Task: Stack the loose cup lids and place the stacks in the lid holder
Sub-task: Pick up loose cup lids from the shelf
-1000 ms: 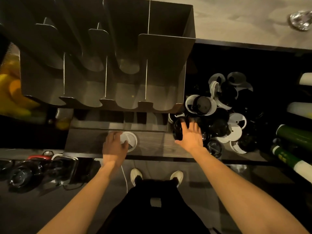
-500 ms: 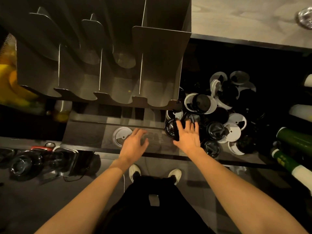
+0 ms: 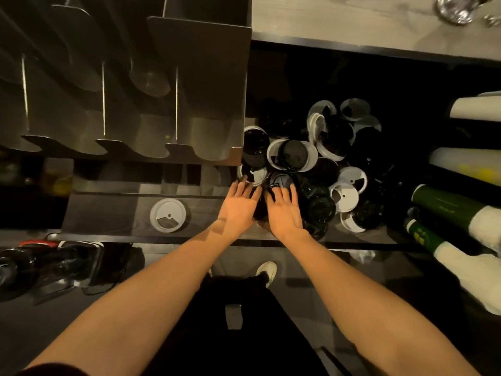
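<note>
A heap of loose black and white cup lids lies on the dark counter, right of the lid holder, a dark metal rack with several open slots. One white lid lies alone on the wooden ledge in front of the holder. My left hand and my right hand sit side by side at the heap's near left edge, fingers straight and spread, with fingertips on the lids. A dark lid or stack stands between the two hands, mostly hidden.
Sleeves of stacked paper cups, green and white, lie on their sides at the right. A light wooden counter with a shiny glass object runs along the top. Dark appliances sit low at the left.
My left hand has left the lone white lid and travelled right to the heap beside my right hand. My right hand stayed at the heap's near left edge.
</note>
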